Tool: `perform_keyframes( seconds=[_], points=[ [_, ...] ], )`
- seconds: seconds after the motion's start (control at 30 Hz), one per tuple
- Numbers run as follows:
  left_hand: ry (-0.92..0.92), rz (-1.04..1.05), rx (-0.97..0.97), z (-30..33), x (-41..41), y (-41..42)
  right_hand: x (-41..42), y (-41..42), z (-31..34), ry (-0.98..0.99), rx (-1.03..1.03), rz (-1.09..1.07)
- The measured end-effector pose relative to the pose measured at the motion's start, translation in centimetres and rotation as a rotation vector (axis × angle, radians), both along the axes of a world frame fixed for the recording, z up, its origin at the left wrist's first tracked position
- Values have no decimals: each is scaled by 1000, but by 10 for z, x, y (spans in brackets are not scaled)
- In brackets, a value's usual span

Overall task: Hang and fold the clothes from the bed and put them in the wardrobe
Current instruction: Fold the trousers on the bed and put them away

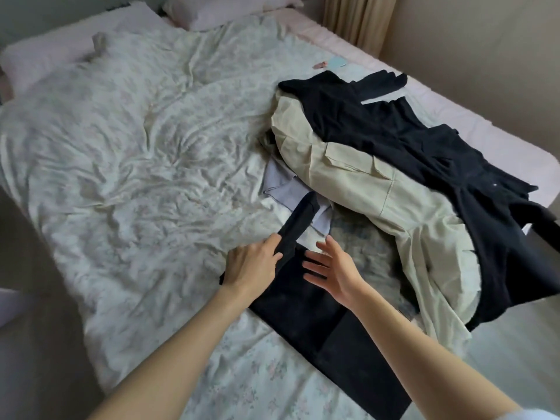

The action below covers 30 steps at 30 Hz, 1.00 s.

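Left hand (pixel 253 263) pinches a folded edge of the black trousers (pixel 321 322), which lie flat on the bed (pixel 136 153) near its front edge; their lower end runs out of frame. Right hand (pixel 328 269) hovers over them, fingers spread, holding nothing. Further right: beige jacket (pixel 378 189) under a dark garment (pixel 424 153), both partly covering a pale blue shirt (pixel 288 189).
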State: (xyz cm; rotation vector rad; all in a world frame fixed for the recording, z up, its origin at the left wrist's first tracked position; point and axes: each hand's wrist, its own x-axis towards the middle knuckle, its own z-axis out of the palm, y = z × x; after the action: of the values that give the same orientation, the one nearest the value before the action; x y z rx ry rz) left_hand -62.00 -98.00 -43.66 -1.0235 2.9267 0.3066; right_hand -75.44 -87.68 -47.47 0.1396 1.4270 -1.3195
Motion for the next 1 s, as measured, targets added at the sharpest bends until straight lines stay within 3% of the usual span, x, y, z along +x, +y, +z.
perform_keyframes(
  seconds=[0.1,0.17,0.4,0.8,0.87,1.0],
  points=[
    [53,-129,216,-11,-1,26,-8,24,-8,-33,-63,-53],
    [-6,-206,321,-21,-3,43,-11,43,-13,-29,-69,-56],
    [-344,-358,531,-69,-1,94,-2,91,-47,91,237,-48],
    [-414,59,484,-132,39,101,3,130,-86,97,459,14],
    [-458,75,475,-138,39,94,8,136,-93,229,575,63],
    [-437,174,435,-149,34,76,16,131,-99,971,654,273]
  ],
)
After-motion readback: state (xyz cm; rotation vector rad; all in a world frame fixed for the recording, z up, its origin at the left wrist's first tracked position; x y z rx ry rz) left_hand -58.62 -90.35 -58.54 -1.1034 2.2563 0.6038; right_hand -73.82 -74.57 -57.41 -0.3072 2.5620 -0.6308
